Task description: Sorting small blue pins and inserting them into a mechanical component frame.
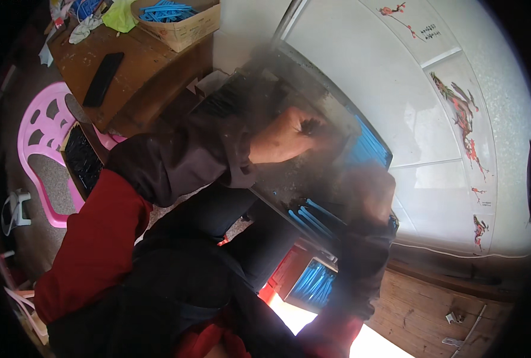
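My left hand (pixel 283 136) is closed in a pinch over the middle of a dark, dusty work tray (pixel 271 182). A small black tuft (pixel 311 125), bristle-like, sticks out at its fingers. Further right, my right hand (pixel 376 188) hangs over the tray's right part, smeared by motion and haze, so its fingers do not show plainly. Just beyond it, a bundle of thin blue sticks (pixel 368 143) lies along the tray's wall side. Several loose blue sticks with dark ends (pixel 311 219) rest at the near edge.
Under the tray stands an open box of blue sticks (pixel 314 281). A wooden table (pixel 149 65) at the far left bears a cardboard box (pixel 185 37) and a black bar (pixel 103 79). A box of black pieces (pixel 82 158) sits by a pink stool (pixel 30 128). A white wall (pixel 391 83) borders the tray.
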A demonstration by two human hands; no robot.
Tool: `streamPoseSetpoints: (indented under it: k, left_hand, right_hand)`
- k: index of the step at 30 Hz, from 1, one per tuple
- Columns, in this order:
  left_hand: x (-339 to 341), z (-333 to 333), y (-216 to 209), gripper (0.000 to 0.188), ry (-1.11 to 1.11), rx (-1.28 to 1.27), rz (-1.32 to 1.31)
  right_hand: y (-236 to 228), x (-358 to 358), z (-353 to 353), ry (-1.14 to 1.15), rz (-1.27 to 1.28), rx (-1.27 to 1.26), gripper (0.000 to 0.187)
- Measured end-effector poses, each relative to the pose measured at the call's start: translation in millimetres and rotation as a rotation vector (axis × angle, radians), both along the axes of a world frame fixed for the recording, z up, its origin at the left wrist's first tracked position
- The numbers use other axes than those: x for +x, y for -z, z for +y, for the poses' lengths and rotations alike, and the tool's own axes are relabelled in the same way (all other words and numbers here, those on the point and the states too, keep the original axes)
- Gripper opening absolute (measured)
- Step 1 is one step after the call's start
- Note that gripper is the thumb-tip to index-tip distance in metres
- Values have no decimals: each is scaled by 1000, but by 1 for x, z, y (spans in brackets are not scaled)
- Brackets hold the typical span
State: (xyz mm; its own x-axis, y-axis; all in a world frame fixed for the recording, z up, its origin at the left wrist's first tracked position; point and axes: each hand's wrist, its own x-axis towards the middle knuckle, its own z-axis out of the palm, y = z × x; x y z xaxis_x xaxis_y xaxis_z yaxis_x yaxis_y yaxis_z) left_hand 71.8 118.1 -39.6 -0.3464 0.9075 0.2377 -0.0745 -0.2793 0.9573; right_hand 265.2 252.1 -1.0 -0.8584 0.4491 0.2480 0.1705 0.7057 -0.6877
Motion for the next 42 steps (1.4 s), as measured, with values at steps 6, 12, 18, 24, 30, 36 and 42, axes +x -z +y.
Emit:
streamPoseSetpoints:
  k: [6, 12, 18, 24, 30, 36, 42]
  left_hand:
    - [7, -4, 0, 20, 34, -2, 21]
    - [3, -5, 0, 15, 40, 3, 29]
    - [5, 5, 7, 11, -58, 55, 29]
    - [7, 8, 16, 13, -9, 61, -123]
    - [4, -1, 7, 17, -34, 55, 12]
    - [10, -2, -2, 19, 36, -8, 51]
    - [10, 3, 1, 18, 50, -8, 54]
  right_hand:
    - [47, -8, 34, 51, -292, 668, 27]
    - [25, -8, 9, 50, -303, 773, 15]
    - [-7, -22, -42, 121, 158, -221, 7]
    - [-12, -25, -24, 2, 108, 193, 5]
    - [-2, -2, 3, -69, 17, -5, 6]
    - [55, -9, 44, 130, -259, 826, 14]
    - [28, 6, 26, 38, -159, 795, 10]
